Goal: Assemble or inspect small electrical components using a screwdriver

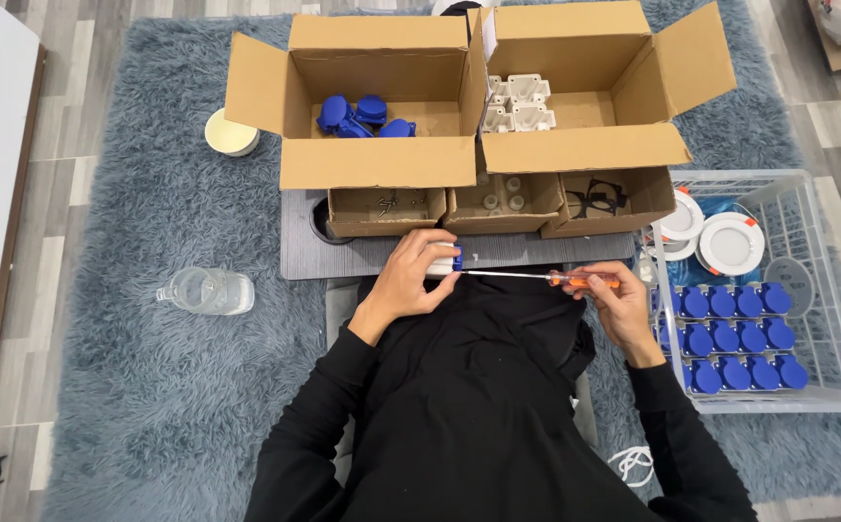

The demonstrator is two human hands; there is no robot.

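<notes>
We see the left hand [409, 280] with its grip closed around a small white housing with a blue cap [447, 259], held just above the lap and in front of the grey board [295, 253]. The right hand [612, 298] has its grip wrapped around the orange handle of a screwdriver [536, 276], whose thin shaft lies level and whose tip meets the blue cap. Beyond the grey board stand three small open cardboard trays [502, 201] of tiny parts, and behind them two large cardboard boxes: one holds loose blue caps [362, 116], the other white housings [517, 104]. To the right of the grey board a white wire basket [822, 290] holds rows of finished blue-capped pieces [739, 333] and white round discs [728, 242]. To the left of it a clear water bottle [206, 290] lies on the shaggy blue-grey rug [149, 387].
</notes>
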